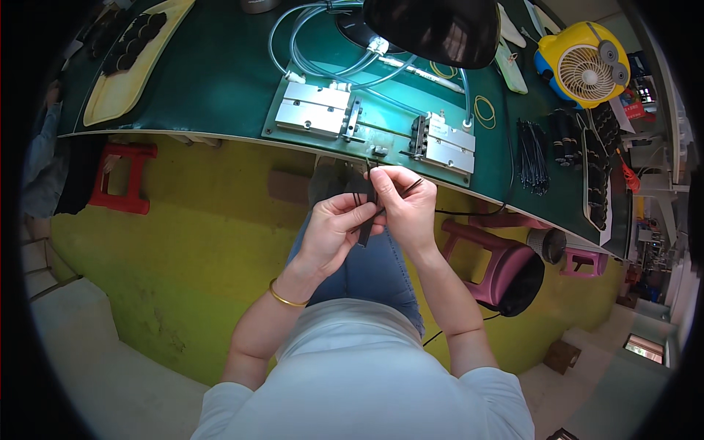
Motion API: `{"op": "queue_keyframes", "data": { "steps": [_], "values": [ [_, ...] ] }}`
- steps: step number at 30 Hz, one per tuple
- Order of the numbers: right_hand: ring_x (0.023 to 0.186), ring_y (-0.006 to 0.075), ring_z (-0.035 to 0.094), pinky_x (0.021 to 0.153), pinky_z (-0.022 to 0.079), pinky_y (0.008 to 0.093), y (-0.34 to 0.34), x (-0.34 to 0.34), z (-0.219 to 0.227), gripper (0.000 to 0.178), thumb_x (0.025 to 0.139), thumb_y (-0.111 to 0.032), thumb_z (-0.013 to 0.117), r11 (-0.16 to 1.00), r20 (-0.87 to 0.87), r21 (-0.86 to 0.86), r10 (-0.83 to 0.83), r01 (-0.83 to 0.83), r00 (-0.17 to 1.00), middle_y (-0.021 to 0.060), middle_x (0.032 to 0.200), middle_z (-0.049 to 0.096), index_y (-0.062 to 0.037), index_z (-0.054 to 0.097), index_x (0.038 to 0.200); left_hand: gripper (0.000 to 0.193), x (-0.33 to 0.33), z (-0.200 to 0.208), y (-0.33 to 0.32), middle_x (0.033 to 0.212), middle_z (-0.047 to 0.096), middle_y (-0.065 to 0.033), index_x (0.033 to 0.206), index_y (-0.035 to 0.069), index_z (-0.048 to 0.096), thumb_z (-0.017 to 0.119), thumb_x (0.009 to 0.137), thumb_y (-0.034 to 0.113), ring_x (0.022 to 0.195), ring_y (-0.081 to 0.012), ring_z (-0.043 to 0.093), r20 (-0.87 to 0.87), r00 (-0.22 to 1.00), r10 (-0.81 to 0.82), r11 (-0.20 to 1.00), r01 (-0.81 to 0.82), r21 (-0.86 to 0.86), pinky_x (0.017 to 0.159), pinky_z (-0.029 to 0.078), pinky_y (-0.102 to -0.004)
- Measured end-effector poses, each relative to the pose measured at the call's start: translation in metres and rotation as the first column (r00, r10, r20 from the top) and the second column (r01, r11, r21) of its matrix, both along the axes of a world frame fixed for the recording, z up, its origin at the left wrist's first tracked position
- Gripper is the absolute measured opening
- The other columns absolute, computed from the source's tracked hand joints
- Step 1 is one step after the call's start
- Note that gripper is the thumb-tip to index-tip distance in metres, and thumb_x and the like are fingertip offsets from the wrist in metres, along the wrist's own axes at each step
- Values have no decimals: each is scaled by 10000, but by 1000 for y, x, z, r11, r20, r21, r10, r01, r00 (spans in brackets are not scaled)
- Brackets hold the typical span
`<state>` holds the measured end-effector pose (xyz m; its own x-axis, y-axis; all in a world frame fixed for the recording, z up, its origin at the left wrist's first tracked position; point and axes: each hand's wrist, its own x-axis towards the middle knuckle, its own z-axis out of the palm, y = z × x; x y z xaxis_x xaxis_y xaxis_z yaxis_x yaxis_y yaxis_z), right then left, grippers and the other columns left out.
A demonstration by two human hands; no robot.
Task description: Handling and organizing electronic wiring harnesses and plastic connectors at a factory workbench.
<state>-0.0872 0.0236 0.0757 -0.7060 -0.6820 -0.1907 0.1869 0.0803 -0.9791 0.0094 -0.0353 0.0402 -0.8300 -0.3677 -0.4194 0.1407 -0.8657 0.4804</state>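
Note:
Both my hands are closed together in front of the table edge, over my lap. My left hand [330,229] pinches thin black wire, with a small bend of it showing above the fingers. My right hand [412,209] grips the same dark bundle, and thin black wire ends [412,187] stick out past its fingers. Between the hands a flat black strip [364,236] hangs downward; whether it is joined to the wire I cannot tell. Just beyond my fingertips stands a fixture with a left silver block [312,106] and a right silver block [449,150] on a green plate.
A black lamp shade [433,29] overhangs the fixture, near clear air tubes [293,44]. To the right lie black wires [533,158], black coils [565,136] and a yellow fan [589,70]. A cream tray [110,103] holds black bundles at left. Stools [499,268] stand below; a person sits far left.

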Motion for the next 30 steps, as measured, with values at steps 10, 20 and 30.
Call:
{"op": "queue_keyframes", "data": {
  "steps": [10, 20, 30],
  "values": [
    [392, 6, 415, 339, 319, 145, 1, -3, -5, 143, 796, -130, 566, 1000, -8, -21, -8, 8, 1000, -10, 542, 530, 7, 601, 771, 94, -2, 2, 1, 726, 581, -84, 866, -16, 554, 503, 804, 33, 616, -137, 574, 11, 1000, -9, 1000, 9, 20, 575, 502, -236],
    [495, 8, 437, 404, 338, 146, 5, -5, -16, 128, 791, -107, 571, 999, -92, -34, -45, 42, 995, -13, 609, 548, 15, 601, 767, 129, -4, 9, 6, 713, 582, -81, 873, -21, 559, 482, 829, 72, 611, -129, 575, 63, 998, 12, 1000, -11, -22, 575, 502, -232],
    [527, 22, 460, 438, 366, 163, 8, -3, -3, 107, 777, -81, 583, 999, -16, 20, -37, 37, 999, 1, 634, 565, 19, 616, 794, 151, -2, 10, 9, 716, 570, -81, 891, -45, 553, 457, 841, 61, 575, -111, 544, 47, 998, -37, 962, 48, -268, 550, 464, -208]
  ]
}}
